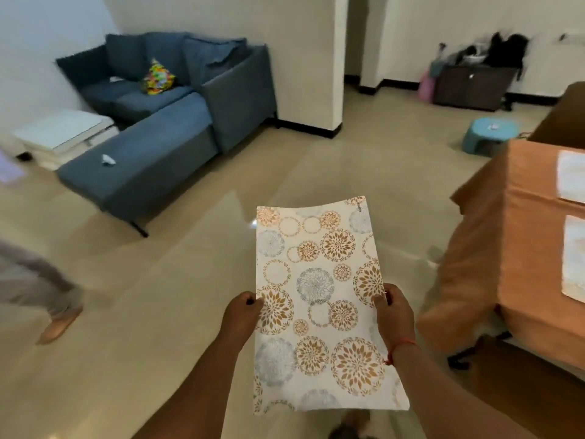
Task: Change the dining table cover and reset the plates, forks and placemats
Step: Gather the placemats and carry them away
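Note:
I hold a white placemat (319, 280) printed with orange and grey flower circles flat in front of me above the floor. My left hand (242, 315) pinches its left edge and my right hand (394, 315) pinches its right edge. At the right stands the dining table (535, 248) under an orange cover that hangs down its sides. Two more pale placemats lie on it, one (572, 177) farther back and one (574, 258) nearer. No plates or forks are in view.
A blue corner sofa (164, 122) stands at the back left beside a white low table (63, 134). Another person's leg and foot (53, 315) are at the left edge. A teal stool (489, 134) and a dark cabinet (474, 87) stand behind the table.

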`<state>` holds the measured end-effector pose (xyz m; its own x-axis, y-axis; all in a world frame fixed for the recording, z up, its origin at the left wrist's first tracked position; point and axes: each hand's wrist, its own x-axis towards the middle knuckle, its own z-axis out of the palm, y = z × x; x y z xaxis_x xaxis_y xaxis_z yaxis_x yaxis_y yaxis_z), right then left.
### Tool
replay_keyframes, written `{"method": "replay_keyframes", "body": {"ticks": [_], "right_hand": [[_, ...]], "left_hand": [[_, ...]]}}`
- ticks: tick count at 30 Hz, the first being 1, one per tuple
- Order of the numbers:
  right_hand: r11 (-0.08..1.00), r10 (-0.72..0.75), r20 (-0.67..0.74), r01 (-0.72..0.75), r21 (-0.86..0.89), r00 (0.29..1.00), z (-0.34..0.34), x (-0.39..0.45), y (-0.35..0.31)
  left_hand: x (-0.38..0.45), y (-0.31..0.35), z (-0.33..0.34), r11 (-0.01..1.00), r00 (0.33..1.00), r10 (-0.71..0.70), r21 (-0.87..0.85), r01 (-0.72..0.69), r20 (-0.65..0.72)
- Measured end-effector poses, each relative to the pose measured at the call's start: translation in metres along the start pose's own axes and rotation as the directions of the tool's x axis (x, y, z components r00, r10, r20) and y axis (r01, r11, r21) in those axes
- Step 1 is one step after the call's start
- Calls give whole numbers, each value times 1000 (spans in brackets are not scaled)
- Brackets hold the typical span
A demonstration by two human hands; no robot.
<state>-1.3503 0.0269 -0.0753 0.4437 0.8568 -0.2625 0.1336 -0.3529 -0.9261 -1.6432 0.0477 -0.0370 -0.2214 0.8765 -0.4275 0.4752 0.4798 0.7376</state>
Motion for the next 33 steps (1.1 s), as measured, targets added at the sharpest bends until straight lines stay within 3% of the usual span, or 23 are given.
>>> {"method": "replay_keyframes", "body": {"ticks": [6, 13, 19, 23, 26, 28, 33], "right_hand": [[995, 92, -132, -88, 40, 987, -24, 126, -11], [993, 119, -247, -115, 29, 962, -80, 261, -41], [982, 187, -449, -152, 111, 874, -137, 339, -54], [956, 294, -617, -209, 208, 730, -182, 375, -46], [927, 375, -726, -230, 297, 576, -213, 378, -44], [915, 404, -766, -218, 340, 499, -231, 372, -41], [859, 510, -832, -188, 477, 219, -274, 345, -8]], "left_hand": [[118, 104, 72, 990, 990, 60, 120, -75, 130], [209, 234, 154, 977, 960, 153, 113, -183, 234], [294, 341, 257, 935, 882, 229, 158, -317, 412], [336, 414, 354, 869, 752, 286, 170, -465, 594], [341, 468, 423, 792, 599, 287, 167, -587, 748], [332, 498, 463, 757, 516, 295, 133, -640, 804], [270, 539, 567, 678, 294, 256, 45, -734, 921]]}}
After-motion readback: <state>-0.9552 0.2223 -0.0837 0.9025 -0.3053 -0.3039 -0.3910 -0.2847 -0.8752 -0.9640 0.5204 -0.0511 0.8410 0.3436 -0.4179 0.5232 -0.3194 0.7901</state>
